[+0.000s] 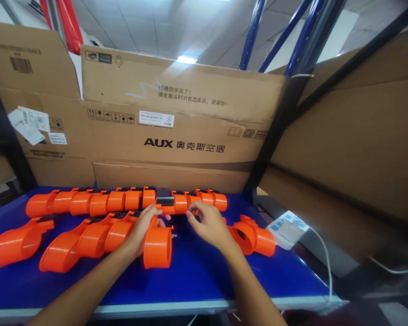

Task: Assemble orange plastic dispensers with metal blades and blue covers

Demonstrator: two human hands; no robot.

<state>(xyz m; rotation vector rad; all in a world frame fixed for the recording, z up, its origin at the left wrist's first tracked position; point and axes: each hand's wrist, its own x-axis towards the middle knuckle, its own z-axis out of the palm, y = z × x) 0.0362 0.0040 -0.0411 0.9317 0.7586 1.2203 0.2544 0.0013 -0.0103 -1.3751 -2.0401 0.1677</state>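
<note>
My left hand [144,228] is closed round an orange plastic part with a wide round cup [157,247] at its lower end. A flat piece with a dark, shiny face [165,201] shows at its upper end, and a small metal-coloured pin sticks out at the cup's right. Just to the right, apart from the part, my right hand [207,222] has its fingers curled in, thumb near the forefinger; anything between them is too small or hidden to make out. Similar orange parts [98,203] stand in a row behind both hands.
More orange parts [88,239] lie at the left on the blue table [197,283], and a couple [263,241] at the right. A white device with a cable [288,229] sits at the right edge. Printed cardboard [122,145] walls the back, beside a dark rack post [272,140].
</note>
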